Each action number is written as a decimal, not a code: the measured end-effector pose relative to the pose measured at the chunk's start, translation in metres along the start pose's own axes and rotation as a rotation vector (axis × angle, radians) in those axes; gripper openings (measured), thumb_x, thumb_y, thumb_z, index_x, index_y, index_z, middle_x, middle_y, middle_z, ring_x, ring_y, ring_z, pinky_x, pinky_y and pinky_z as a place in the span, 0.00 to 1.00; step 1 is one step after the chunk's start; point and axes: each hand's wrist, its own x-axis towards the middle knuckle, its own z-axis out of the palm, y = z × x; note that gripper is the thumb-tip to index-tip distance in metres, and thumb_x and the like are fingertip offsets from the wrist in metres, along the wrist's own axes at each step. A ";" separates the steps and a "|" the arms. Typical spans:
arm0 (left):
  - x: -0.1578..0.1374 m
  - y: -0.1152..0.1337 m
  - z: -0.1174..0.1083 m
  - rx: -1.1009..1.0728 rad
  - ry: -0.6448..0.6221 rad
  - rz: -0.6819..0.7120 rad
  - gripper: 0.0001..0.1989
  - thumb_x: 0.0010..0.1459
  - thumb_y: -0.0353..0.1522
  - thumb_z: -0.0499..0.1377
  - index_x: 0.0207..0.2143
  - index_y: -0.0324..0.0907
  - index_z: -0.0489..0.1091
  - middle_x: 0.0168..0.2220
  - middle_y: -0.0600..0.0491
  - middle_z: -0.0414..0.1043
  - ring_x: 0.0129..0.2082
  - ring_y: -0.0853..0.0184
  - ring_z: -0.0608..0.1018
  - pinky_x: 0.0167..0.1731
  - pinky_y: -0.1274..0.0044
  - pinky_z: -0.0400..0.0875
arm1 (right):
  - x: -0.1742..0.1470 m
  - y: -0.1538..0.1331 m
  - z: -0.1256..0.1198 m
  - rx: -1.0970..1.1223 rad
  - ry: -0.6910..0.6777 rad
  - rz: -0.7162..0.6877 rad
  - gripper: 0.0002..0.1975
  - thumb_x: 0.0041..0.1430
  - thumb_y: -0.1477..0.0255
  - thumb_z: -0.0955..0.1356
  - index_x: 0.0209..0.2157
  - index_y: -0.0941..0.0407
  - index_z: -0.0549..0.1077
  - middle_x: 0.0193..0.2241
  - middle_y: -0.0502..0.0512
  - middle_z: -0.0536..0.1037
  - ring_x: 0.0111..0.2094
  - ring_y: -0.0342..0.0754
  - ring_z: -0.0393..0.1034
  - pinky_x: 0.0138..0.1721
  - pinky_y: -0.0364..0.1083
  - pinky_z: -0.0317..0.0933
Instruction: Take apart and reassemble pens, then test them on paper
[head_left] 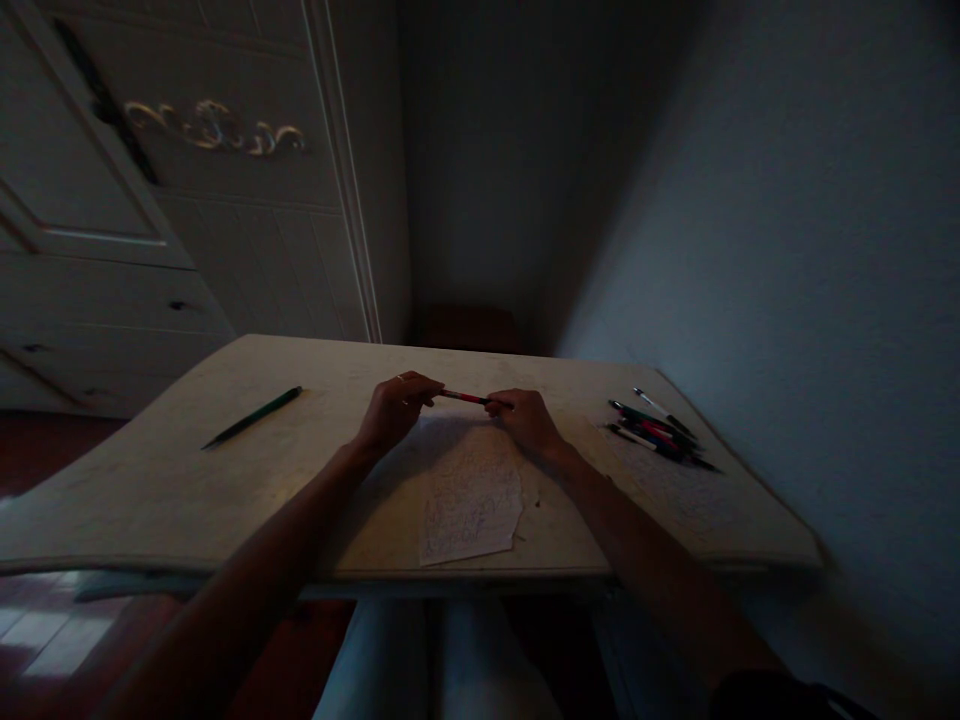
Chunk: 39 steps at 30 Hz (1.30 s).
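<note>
Above the scribbled paper (471, 500) at mid-table (150, 490), left hand (391, 410) and right hand (529, 418) each pinch one end of a red pen (463, 397) — fingertips closed, pen level, clear of the sheet — best kept steady, pulling straight along its axis.

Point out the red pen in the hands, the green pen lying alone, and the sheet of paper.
red pen (463, 398), head view, mid-barrel.
green pen (253, 416), head view, mid-barrel.
sheet of paper (471, 505), head view, centre.
</note>
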 end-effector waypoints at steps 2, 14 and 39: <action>-0.002 0.002 0.000 0.007 0.030 -0.090 0.12 0.59 0.35 0.57 0.39 0.40 0.78 0.28 0.51 0.76 0.20 0.71 0.74 0.22 0.79 0.71 | 0.000 0.001 0.001 0.013 0.004 0.001 0.10 0.58 0.76 0.67 0.34 0.55 0.83 0.32 0.54 0.83 0.36 0.50 0.77 0.39 0.44 0.63; 0.002 0.002 -0.003 0.050 0.004 -0.008 0.15 0.56 0.39 0.61 0.41 0.38 0.76 0.37 0.46 0.76 0.24 0.71 0.75 0.23 0.80 0.69 | -0.001 -0.002 -0.001 0.066 0.006 0.043 0.10 0.57 0.77 0.67 0.32 0.56 0.83 0.28 0.53 0.82 0.32 0.48 0.75 0.35 0.43 0.61; -0.002 -0.002 -0.001 0.012 -0.046 -0.178 0.14 0.58 0.41 0.60 0.34 0.39 0.76 0.23 0.53 0.75 0.15 0.73 0.72 0.19 0.80 0.66 | 0.000 -0.002 -0.001 0.046 -0.005 0.036 0.10 0.57 0.77 0.68 0.34 0.55 0.83 0.29 0.54 0.83 0.33 0.48 0.76 0.36 0.43 0.62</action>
